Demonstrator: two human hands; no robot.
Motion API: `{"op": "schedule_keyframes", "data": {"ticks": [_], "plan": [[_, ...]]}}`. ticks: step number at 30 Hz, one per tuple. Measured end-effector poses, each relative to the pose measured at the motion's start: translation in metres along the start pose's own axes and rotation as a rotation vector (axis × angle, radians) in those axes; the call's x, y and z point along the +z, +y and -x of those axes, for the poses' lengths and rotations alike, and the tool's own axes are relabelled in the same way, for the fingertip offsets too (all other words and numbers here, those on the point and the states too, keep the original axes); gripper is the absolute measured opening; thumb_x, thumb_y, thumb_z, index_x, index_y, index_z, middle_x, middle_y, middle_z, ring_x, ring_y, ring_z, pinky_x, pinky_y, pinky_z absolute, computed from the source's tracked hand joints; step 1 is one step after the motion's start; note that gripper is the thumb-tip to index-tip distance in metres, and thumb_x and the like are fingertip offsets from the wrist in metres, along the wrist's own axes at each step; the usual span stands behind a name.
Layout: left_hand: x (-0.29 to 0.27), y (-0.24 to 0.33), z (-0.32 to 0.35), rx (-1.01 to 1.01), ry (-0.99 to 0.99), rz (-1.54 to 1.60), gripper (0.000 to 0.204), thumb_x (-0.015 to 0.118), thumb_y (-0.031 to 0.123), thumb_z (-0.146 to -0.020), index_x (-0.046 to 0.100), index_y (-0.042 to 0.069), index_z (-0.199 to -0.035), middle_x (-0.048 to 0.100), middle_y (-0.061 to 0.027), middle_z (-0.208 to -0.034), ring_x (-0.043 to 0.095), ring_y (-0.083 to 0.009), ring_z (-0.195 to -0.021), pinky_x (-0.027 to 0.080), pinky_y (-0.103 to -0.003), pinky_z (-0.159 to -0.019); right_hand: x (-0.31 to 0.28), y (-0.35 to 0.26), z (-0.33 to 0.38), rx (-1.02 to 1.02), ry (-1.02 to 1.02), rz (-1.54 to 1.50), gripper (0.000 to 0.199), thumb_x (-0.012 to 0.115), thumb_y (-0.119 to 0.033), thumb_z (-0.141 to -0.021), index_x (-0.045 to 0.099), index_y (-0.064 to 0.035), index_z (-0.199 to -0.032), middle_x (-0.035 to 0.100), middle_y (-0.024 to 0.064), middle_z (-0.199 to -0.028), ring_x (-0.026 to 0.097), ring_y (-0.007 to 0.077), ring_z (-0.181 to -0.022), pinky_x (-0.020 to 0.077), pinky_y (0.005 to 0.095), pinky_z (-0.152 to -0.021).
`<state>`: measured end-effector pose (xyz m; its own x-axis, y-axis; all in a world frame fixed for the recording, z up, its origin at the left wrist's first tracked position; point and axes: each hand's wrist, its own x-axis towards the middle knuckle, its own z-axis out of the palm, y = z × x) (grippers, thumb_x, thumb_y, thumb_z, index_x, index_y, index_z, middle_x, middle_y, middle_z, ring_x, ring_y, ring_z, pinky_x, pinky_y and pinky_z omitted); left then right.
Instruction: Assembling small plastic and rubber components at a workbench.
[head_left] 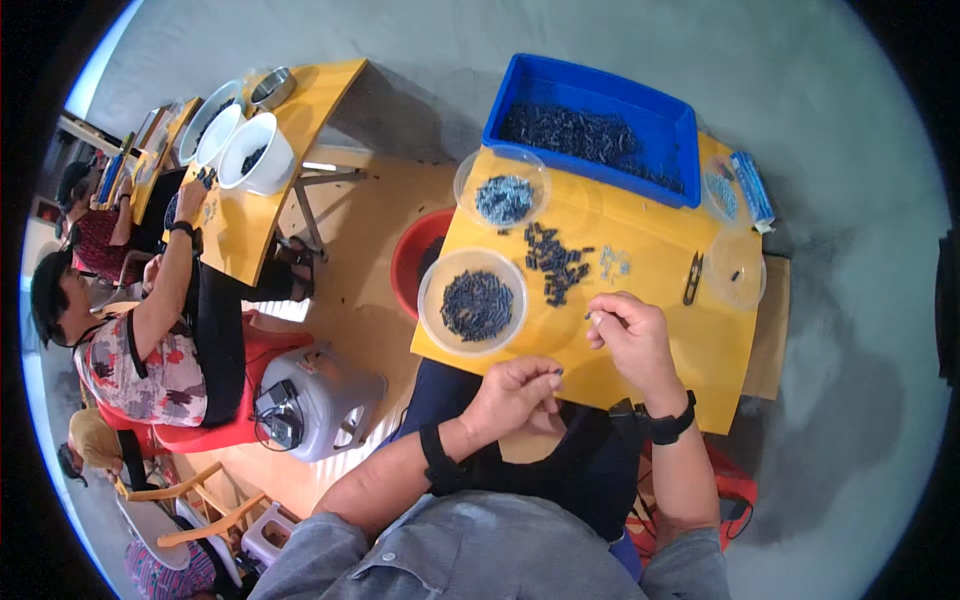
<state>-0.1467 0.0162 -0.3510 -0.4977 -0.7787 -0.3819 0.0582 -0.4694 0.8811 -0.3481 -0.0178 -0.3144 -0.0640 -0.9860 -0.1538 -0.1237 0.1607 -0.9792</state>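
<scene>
Left hand (pixel 515 392) is curled nearly closed, pinching a small dark part (pixel 557 372) at the near edge of the yellow counter (pixel 650 300). Right hand (pixel 628 330) pinches a thin dark pin (pixel 590 316) above the counter. Beyond lie a clear bowl of dark parts (pixel 473 301), loose parts (pixel 555 262) and a blue bin (pixel 590 128).

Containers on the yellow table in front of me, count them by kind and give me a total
Blue plastic bin of dark parts: 1
Clear round dishes: 4, being the dish of dark parts, the dish of pale parts, the far right dish and the nearly empty dish
Total: 5
</scene>
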Motion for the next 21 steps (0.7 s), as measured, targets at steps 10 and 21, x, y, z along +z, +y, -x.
{"op": "schedule_keyframes", "data": {"ticks": [10,21], "plan": [[0.015,0.048,0.025,0.155,-0.014,0.022,0.016,0.059,0.015,-0.096,0.063,0.004,-0.107,0.067,-0.0002,-0.084,0.062,-0.0045,-0.069,0.045,-0.017,-0.051,0.009,-0.037,0.054,-0.199,-0.096,-0.136,0.011,0.057,0.005,-0.089,0.063,0.0072,-0.098,0.061,0.0096,-0.088,0.063,0.0124,-0.069,0.0527,0.0240,-0.061],[0.015,0.061,0.037,0.183,-0.048,-0.009,0.016,0.056,0.017,-0.098,0.064,0.005,-0.104,0.065,0.0010,-0.077,0.059,-0.0030,-0.065,0.043,-0.017,-0.050,0.021,-0.047,0.066,-0.304,-0.118,-0.071,0.012,0.054,0.006,-0.090,0.062,0.0069,-0.099,0.061,0.0108,-0.090,0.063,0.0134,-0.071,0.0539,0.0248,-0.065]]}}
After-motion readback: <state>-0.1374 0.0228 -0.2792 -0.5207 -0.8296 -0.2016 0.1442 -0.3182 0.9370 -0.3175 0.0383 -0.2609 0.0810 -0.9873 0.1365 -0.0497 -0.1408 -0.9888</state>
